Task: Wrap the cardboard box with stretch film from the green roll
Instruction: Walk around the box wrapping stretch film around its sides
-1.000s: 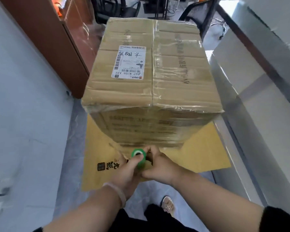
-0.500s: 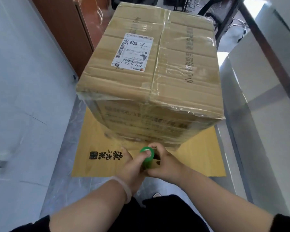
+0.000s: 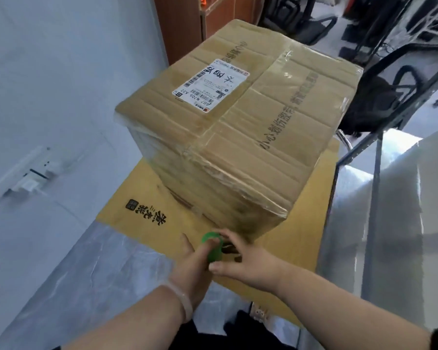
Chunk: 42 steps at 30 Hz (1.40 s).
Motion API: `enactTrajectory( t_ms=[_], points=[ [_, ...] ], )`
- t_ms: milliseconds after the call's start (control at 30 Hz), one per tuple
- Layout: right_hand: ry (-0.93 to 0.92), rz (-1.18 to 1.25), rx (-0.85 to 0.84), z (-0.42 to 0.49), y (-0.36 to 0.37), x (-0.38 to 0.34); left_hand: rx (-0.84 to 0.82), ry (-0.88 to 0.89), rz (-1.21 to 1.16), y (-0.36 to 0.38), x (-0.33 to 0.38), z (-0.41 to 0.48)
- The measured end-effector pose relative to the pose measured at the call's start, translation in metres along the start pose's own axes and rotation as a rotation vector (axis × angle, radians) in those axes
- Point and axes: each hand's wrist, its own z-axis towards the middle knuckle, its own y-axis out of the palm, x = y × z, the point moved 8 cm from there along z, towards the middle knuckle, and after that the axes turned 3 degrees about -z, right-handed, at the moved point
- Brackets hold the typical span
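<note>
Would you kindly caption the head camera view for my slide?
Left hand and right hand hold the green roll low by a cardboard box standing on a flat cardboard sheet.

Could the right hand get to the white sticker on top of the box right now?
Probably, but not straight away. The right hand holds the green roll low by the box. The sticker sits up top, with nothing in between.

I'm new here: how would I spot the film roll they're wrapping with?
Find the big cardboard box standing on a flat cardboard sheet. In front of its near corner, the left hand and right hand hold the green roll. It is the only bright green thing there.
</note>
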Motion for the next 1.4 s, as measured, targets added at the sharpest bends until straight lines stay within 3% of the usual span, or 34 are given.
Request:
enactTrajectory(
  t_ms=[267,467,667,867,1067,1400],
  points=[
    [-0.019,0.054,-0.066,-0.03,-0.01,0.021,0.078,0.073,-0.128,0.011,-0.032,-0.024],
    [-0.053,-0.161,-0.017,-0.038,-0.013,0.025,0.007,0.025,-0.106,0.024,-0.051,-0.031],
    [-0.042,-0.1,0.009,-0.049,-0.023,0.042,0.001,0.039,-0.137,0.034,-0.06,-0.038],
    [-0.158,-0.315,-0.137,-0.044,-0.057,0.042,0.029,0.029,-0.137,0.071,-0.066,-0.035],
    [-0.183,-0.482,-0.331,-0.018,-0.107,0.062,0.16,0.08,-0.201,0.112,-0.078,-0.01],
    [-0.366,-0.566,-0.522,-0.005,-0.137,0.045,0.325,0.111,-0.342,0.14,-0.079,0.0]
  ],
)
